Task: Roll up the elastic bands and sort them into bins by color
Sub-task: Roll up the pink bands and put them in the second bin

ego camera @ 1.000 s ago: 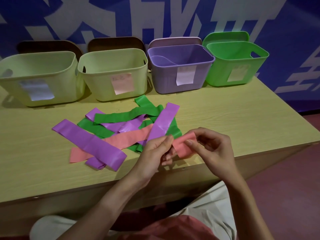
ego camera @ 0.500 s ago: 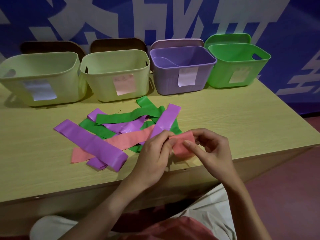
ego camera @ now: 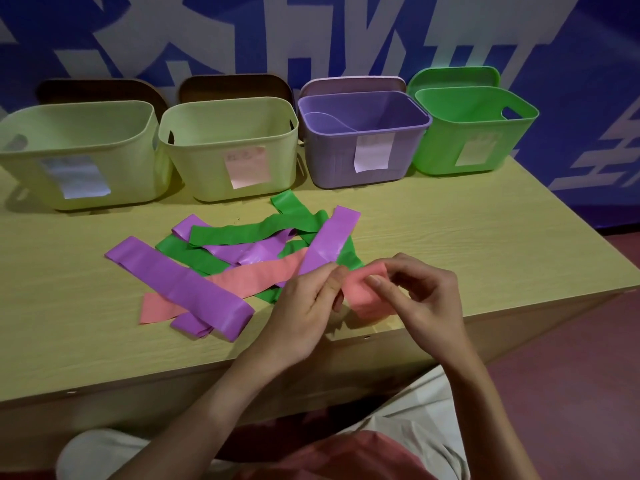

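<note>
Together, both hands work a pink band [ego camera: 363,292] at the near edge of the counter [ego camera: 485,244]. On one side the left hand [ego camera: 304,306] pinches the band's end between thumb and fingertips, wrist angled up from the lower left. From the other side the right hand [ego camera: 420,299] has its fingers curled over the band, forefinger laid across the top and thumb tucked beneath. Bunched into a short, partly rolled wad, the band has its long axis running roughly left to right between the two hands.

Just behind the hands lies a loose pile of flat bands: purple bands [ego camera: 180,282], green bands [ego camera: 256,232] and another pink strip [ego camera: 252,277], crossing one another mostly on diagonals.

Along the back of the counter stand four bins in a row: two pale yellow bins [ego camera: 228,181], a purple bin [ego camera: 332,161] and a green bin [ego camera: 446,147]. Each carries a paper label [ego camera: 372,154] on its front; the writing is too faint to read. Behind them, a blue wall [ego camera: 588,46] shows large white characters, cropped and illegible.
</note>
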